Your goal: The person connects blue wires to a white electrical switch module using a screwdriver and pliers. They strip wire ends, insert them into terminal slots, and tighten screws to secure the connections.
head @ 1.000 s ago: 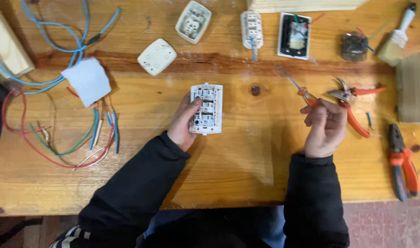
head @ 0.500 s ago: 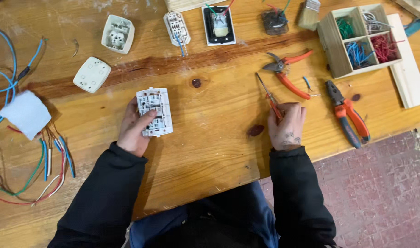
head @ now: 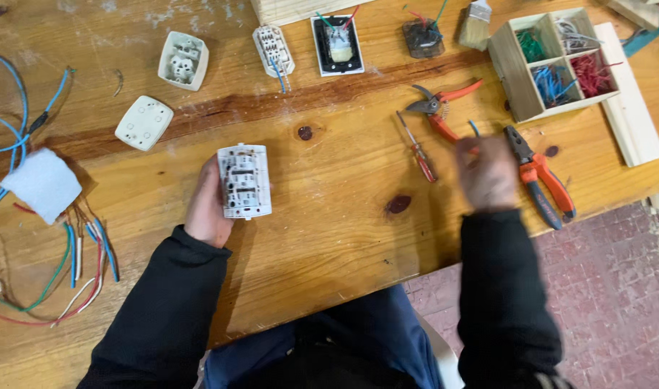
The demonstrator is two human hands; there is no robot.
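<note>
The switch module is white with grey insets. The pliers and pruning shears carry orange handles. The screwdriver has a red grip. The desk is knotty honey-yellow pine. Sleeves are black.

Knotty wooden bench seen varnished and faintly glossy, white matt plastic switch module held in the left hand, pliers shown in dark metal — handles sheathed in orange plastic, compartment box made of pale raw wood.
</note>
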